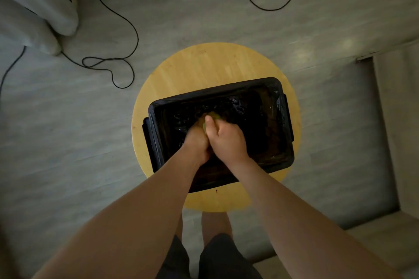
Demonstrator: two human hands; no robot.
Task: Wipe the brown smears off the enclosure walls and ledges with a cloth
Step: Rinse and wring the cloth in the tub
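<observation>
Seen from above in weak, dim light, a grey wood-grain floor (68,131) stretches across the room, with two soft bright patches (301,54) reflecting right of centre. A round table (204,68) of light wood stands in the middle. A long black cable (138,38) snakes over the floor at left, gathering into loose loops near the table, while a second cable (269,10) curves down from the top edge. Pale, rounded upholstered furniture (34,7) fills the upper left corner. At right, a pale L-shaped surface (396,120), its nature unclear, borders a darker grey patch
</observation>
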